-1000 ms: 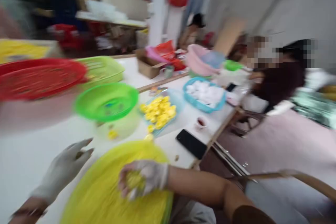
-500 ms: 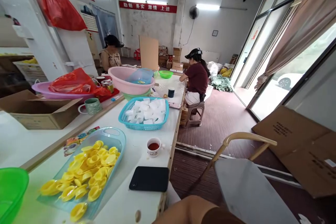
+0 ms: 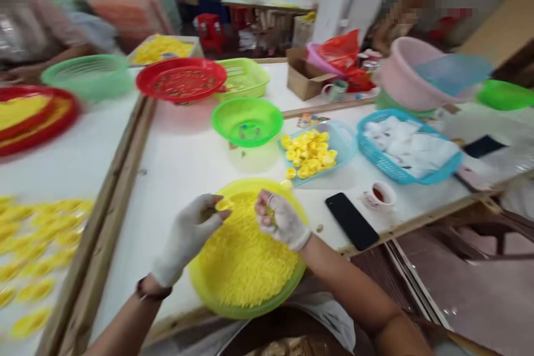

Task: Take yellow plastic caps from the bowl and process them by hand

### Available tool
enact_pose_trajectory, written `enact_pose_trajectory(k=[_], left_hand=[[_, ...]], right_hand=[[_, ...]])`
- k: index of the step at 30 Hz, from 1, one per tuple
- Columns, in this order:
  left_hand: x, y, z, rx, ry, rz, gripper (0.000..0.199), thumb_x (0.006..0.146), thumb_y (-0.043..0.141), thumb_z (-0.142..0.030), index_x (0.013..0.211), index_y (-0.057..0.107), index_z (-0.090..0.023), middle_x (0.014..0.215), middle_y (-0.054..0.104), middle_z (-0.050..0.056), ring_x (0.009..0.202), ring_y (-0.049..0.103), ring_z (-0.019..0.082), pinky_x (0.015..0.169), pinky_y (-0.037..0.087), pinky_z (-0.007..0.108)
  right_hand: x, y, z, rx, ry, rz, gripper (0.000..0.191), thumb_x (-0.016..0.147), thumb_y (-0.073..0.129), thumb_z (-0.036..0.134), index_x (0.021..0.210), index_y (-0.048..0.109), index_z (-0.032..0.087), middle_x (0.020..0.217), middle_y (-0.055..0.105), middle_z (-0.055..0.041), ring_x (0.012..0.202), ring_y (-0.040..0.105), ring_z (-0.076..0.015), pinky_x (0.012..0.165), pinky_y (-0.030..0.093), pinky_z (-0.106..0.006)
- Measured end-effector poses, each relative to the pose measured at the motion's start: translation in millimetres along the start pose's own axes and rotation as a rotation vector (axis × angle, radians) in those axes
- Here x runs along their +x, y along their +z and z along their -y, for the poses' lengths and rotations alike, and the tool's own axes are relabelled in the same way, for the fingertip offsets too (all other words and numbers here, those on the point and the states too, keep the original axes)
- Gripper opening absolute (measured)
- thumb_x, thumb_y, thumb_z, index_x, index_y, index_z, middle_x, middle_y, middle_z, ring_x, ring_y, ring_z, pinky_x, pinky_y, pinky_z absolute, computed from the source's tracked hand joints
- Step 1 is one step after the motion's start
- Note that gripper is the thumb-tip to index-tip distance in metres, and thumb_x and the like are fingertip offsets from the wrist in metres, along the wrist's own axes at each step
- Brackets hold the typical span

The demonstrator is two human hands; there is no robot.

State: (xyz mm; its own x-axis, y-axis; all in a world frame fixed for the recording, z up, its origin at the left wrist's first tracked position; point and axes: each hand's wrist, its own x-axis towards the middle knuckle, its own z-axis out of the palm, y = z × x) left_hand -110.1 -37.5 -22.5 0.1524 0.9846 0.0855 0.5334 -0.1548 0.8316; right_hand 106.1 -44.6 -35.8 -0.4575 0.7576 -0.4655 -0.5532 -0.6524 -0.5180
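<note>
A yellow basin (image 3: 250, 310) full of small yellow pieces (image 3: 246, 256) stands at the table's front edge. Over its left rim, my left hand (image 3: 187, 231), in a white glove with bare fingertips, pinches a small yellow cup (image 3: 224, 204) between thumb and fingers. My right hand (image 3: 281, 219), gloved the same way, is curled above the basin's right side. Yellowish bits show between its fingers, blurred. Beyond the basin, a clear blue tray (image 3: 344, 139) carries a heap of yellow cups (image 3: 309, 151).
A green bowl (image 3: 247, 122) and a red tray (image 3: 181, 79) stand farther back. To the right are a black phone (image 3: 351, 221), a cup of dark red drink (image 3: 379, 196) and a blue basket (image 3: 387, 169) of white pieces. Wooden strips (image 3: 120, 206) edge the table left; yellow pieces (image 3: 41, 250) lie beyond.
My view has swung left and down from the room to the table in front of me. Both gloved hands and the yellow basin have come into view.
</note>
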Motion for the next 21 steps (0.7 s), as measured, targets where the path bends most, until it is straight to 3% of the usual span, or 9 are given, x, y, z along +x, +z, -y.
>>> enact_pose_trajectory(k=[4, 6, 12, 17, 21], left_hand=[[-36.7, 25.0, 8.1, -0.027, 0.025, 0.027, 0.037, 0.082, 0.070, -0.039, 0.109, 0.065, -0.015, 0.086, 0.071, 0.006, 0.074, 0.067, 0.017, 0.071, 0.055, 0.030], [-46.8, 32.8, 7.3, -0.026, 0.039, 0.040, 0.032, 0.081, 0.070, -0.035, 0.107, 0.065, -0.015, 0.079, 0.067, 0.003, 0.069, 0.062, 0.015, 0.067, 0.052, 0.029], [-51.7, 37.9, -2.9, -0.043, 0.082, 0.082, 0.017, 0.082, 0.067, -0.030, 0.093, 0.062, -0.017, 0.075, 0.061, 0.000, 0.067, 0.054, 0.013, 0.065, 0.046, 0.027], [-52.6, 40.9, 0.6, -0.013, 0.116, 0.080, 0.024, 0.085, 0.068, -0.028, 0.105, 0.063, -0.017, 0.089, 0.069, 0.004, 0.075, 0.063, 0.015, 0.073, 0.052, 0.030], [-55.0, 38.1, 10.1, 0.098, 0.309, -0.028, 0.027, 0.088, 0.066, -0.022, 0.114, 0.060, -0.018, 0.105, 0.071, 0.007, 0.087, 0.068, 0.018, 0.081, 0.056, 0.032]], right_hand=[[-2.7, 21.8, -6.3, -0.014, -0.330, -0.032, 0.042, 0.083, 0.072, 0.054, 0.080, 0.046, 0.022, 0.061, 0.047, 0.0098, 0.041, 0.035, -0.0031, 0.036, 0.021, -0.016], [-3.5, 36.4, -10.5, -0.044, -0.427, -0.003, 0.042, 0.081, 0.074, 0.054, 0.080, 0.046, 0.022, 0.064, 0.049, 0.0092, 0.044, 0.039, -0.0034, 0.037, 0.022, -0.016], [6.3, 56.1, -25.3, -0.179, -0.643, -0.041, 0.040, 0.083, 0.071, 0.055, 0.077, 0.046, 0.023, 0.063, 0.048, 0.0075, 0.048, 0.049, -0.0076, 0.041, 0.038, -0.021], [2.7, 49.5, -21.4, -0.142, -0.605, -0.063, 0.041, 0.081, 0.072, 0.052, 0.077, 0.043, 0.023, 0.063, 0.046, 0.0085, 0.044, 0.042, -0.0050, 0.040, 0.029, -0.019], [-7.5, 35.7, -14.3, -0.198, -0.536, -0.100, 0.043, 0.082, 0.070, 0.054, 0.077, 0.041, 0.023, 0.064, 0.045, 0.0089, 0.043, 0.033, -0.0037, 0.041, 0.020, -0.019]])
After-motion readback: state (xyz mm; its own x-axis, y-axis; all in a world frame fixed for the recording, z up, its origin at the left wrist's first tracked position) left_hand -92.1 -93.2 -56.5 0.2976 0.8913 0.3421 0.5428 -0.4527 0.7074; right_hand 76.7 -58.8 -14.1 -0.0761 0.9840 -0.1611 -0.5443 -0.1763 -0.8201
